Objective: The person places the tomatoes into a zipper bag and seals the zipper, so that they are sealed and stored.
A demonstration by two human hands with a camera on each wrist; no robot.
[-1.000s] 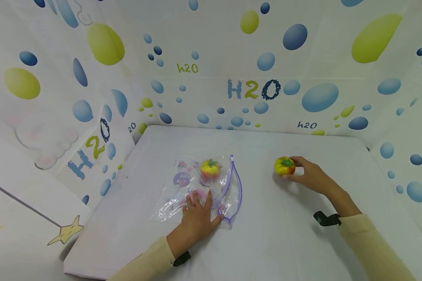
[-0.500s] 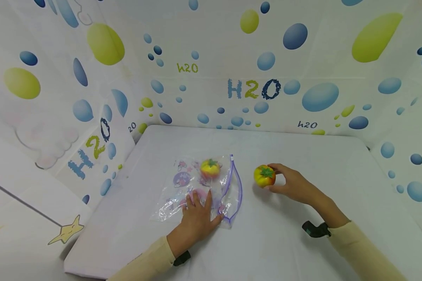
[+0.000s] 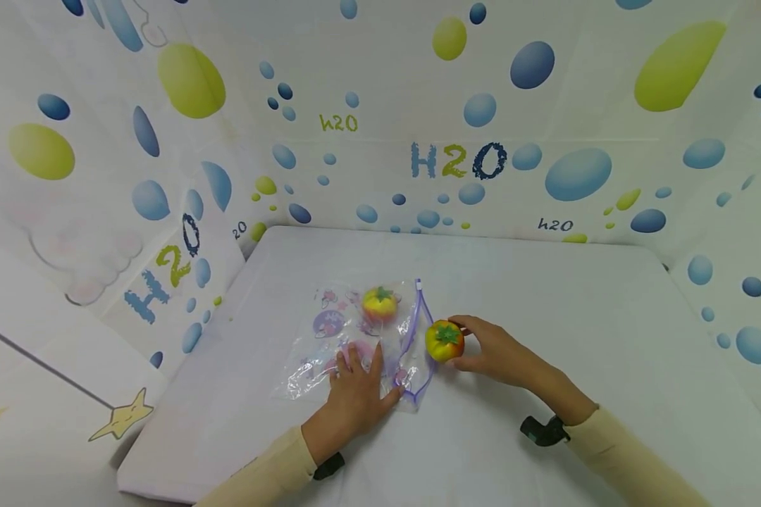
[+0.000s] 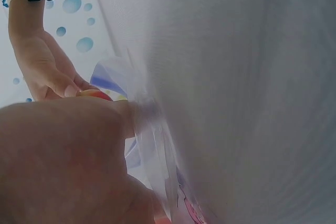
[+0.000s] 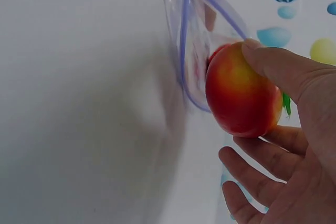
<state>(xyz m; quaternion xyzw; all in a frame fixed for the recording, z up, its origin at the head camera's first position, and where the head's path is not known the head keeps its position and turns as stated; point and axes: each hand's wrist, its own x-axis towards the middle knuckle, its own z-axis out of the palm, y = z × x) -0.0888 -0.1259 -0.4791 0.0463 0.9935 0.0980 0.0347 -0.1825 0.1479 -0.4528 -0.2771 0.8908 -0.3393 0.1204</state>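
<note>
Grips a yellow-and-red fruit (image 3: 444, 341) between thumb and fingers of the right hand (image 3: 496, 352), with 2 fingers standing off its skin in the right wrist view. Overlaps the purple strip (image 5: 182, 51) at the parted mouth of a clear printed bag (image 3: 311, 359) in the head view; cannot tell whether touching. Rests the left hand (image 3: 355, 401) on that bag, fingers straight and spread, thumb near the strip. Shows a 2nd fruit (image 3: 379, 304) through the bag's film, just beyond the left fingertips, green top upward. Wears dark devices (image 3: 544, 431) at both wrists, by cream sleeves (image 3: 628, 451). Lies flat, as to the bag, on a white-covered counter (image 3: 545, 282). Backed by white wall coverings (image 3: 387, 70) with blue and yellow-green spots and "H2O" lettering.
</note>
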